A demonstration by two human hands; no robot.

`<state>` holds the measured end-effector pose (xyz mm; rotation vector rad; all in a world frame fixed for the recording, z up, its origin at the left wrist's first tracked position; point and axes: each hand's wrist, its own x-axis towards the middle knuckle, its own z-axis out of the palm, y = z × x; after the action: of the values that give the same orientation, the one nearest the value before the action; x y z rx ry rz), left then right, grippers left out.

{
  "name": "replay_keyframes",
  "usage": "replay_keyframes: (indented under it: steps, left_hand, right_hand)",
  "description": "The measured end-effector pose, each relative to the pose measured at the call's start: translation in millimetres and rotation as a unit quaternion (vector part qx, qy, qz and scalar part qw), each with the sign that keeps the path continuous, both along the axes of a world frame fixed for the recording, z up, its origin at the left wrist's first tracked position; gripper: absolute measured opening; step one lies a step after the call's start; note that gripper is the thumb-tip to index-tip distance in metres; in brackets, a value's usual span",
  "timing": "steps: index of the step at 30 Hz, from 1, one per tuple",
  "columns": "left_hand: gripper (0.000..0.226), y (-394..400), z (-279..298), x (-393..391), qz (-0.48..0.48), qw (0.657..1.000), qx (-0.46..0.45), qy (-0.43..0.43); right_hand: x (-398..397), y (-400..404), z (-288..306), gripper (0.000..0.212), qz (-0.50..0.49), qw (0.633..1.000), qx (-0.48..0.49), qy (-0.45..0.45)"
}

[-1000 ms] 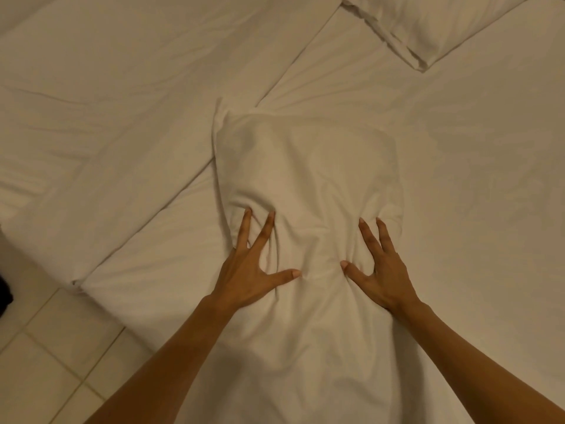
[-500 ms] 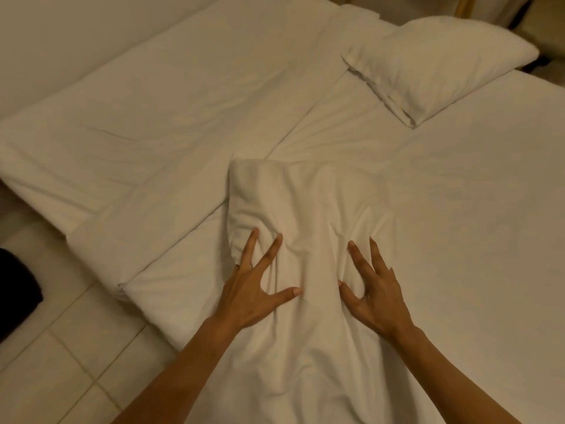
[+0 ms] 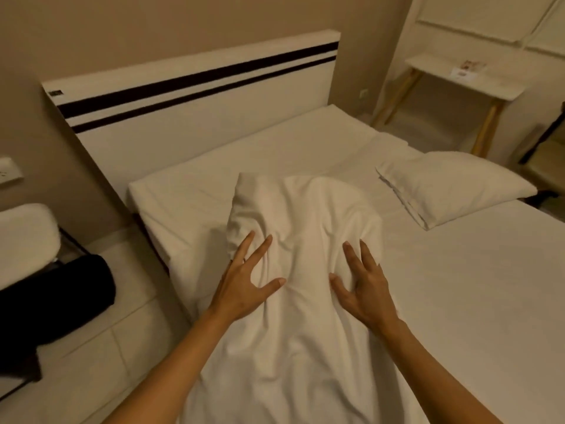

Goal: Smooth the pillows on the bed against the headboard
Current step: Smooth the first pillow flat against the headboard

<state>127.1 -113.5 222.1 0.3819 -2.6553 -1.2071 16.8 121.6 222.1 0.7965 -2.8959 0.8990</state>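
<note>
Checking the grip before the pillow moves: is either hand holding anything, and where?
Nothing is gripped. The left hand and right hand press spread fingers flat on the near pillow's wrinkled middle.

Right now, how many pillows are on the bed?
2. One pillow lies in the middle of the bed, under the left hand and right hand. The other pillow lies at the bed's far right edge.
</note>
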Motion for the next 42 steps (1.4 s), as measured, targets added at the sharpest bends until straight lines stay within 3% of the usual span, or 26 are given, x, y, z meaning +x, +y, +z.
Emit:
replay_keyframes:
  steps: [4, 8, 15, 24, 42]
  left_hand:
    - [0.082, -48, 35, 2, 0.021, 0.999, -0.016, 0.028]
    - [0.083, -106, 55, 3, 0.036, 0.998, -0.033, 0.049]
    - [0.084, -235, 64, -2, 0.058, 0.996, -0.047, 0.054]
    - [0.085, -367, 32, -33, 0.057, 0.998, -0.035, -0.013]
    - [0.084, -499, -46, -191, 0.026, 0.994, 0.01, -0.102]
  right_hand:
    - [-7, -51, 37, 0.081, 0.02, 0.999, -0.038, 0.025]
    - [-8, -113, 63, 0.097, 0.026, 0.998, -0.05, 0.026]
    - [-18, -248, 72, 0.101, 0.044, 0.998, -0.04, 0.027]
    - [-48, -380, 41, 0.098, 0.037, 0.999, 0.008, -0.024]
    - [-204, -510, -22, 0.101, 0.027, 0.993, 0.073, -0.087]
